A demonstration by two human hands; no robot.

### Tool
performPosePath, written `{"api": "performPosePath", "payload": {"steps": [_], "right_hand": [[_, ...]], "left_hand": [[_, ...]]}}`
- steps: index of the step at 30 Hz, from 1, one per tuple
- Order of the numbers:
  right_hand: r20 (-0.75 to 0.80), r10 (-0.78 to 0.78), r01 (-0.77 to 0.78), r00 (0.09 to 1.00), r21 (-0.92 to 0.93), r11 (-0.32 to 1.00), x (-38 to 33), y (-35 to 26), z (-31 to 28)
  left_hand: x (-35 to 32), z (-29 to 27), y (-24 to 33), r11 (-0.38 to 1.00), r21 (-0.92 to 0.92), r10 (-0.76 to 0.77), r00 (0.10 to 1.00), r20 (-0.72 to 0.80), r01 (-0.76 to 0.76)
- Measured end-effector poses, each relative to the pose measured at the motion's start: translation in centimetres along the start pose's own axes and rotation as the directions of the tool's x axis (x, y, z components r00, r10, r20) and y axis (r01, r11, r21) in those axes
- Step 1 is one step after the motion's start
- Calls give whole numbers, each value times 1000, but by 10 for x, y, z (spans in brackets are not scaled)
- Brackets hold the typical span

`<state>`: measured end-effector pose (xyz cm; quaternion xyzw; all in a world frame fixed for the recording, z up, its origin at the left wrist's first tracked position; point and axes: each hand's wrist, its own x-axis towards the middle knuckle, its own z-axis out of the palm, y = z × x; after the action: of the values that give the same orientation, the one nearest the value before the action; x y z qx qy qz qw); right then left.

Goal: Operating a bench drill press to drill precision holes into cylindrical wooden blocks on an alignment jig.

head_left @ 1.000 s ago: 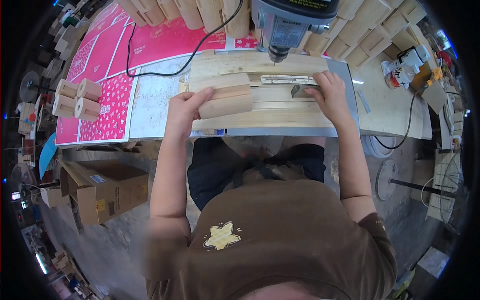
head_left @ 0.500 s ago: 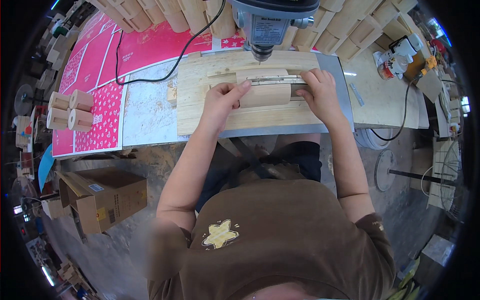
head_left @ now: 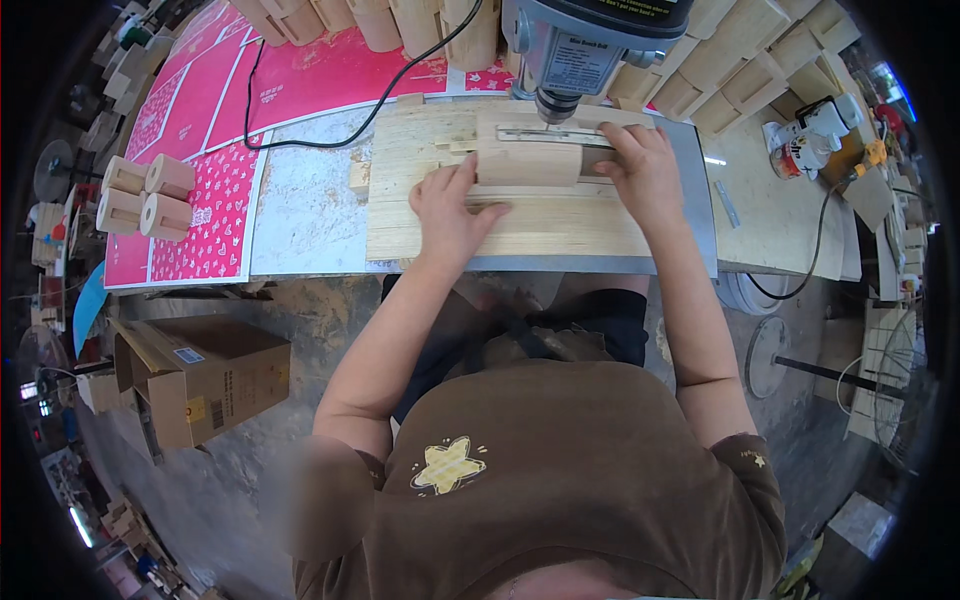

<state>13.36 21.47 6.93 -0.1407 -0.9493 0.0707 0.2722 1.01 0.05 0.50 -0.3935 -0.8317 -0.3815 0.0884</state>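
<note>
Left hand [head_left: 445, 210], thumb spread and gripping nothing, rests fingertips at the left end of a wooden block [head_left: 530, 166], its long axis left-to-right between both hands; right hand [head_left: 645, 168] pinches a metal strip [head_left: 550, 136] atop it, below the bench drill [head_left: 580, 60].

At the counter [head_left: 310, 215] I see the right hand [head_left: 625, 152] pinching a metal strip [head_left: 550, 136] at its three o'clock end, over a wooden block [head_left: 530, 166]. The left hand [head_left: 472, 186], thumb spread, meets the block's nine o'clock end. A drill [head_left: 580, 62] looms toward one; a cardboard box [head_left: 240, 385] sits toward eight.
</note>
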Motion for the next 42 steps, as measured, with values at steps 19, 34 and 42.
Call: {"api": "performPosePath", "payload": {"steps": [19, 34, 42], "right_hand": [[-225, 332, -157, 916, 560, 813, 145, -43, -128], [-373, 89, 54, 924, 357, 932, -4, -42, -42], [-516, -92, 262, 852, 268, 927, 3, -32, -44]], "left_hand": [[9, -7, -16, 998, 41, 38, 999, 32, -40], [9, -5, -22, 999, 25, 28, 999, 42, -29], [9, -5, -24, 999, 30, 41, 999, 35, -42]]}}
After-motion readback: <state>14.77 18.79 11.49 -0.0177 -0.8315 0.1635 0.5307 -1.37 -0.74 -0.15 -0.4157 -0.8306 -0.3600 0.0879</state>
